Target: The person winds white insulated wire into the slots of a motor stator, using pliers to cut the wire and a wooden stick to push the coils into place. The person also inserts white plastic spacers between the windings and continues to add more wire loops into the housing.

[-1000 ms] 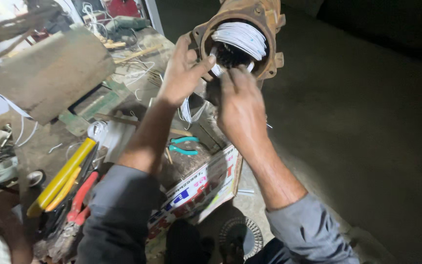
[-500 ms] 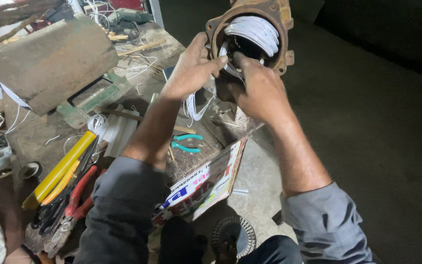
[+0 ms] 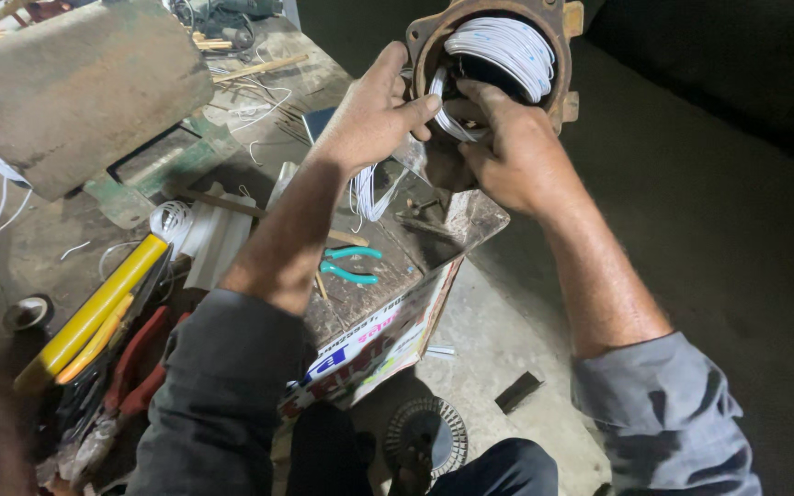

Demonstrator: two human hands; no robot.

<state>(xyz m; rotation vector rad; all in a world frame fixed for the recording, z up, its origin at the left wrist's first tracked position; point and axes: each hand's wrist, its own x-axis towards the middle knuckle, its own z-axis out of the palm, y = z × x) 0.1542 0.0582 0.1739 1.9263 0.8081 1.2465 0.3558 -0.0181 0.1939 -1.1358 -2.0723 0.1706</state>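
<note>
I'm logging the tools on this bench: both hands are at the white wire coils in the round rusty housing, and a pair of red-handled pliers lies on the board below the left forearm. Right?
Not quite. In the head view the pliers below the left forearm have teal handles, not red. The rest holds: the left hand and right hand are at the white wire coils in the round rusty housing.

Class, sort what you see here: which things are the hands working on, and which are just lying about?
In hand:
left hand
right hand
white wire coils
rusty round housing

Lying about:
teal pliers
yellow-handled tool
red-handled tool
tape roll
</note>
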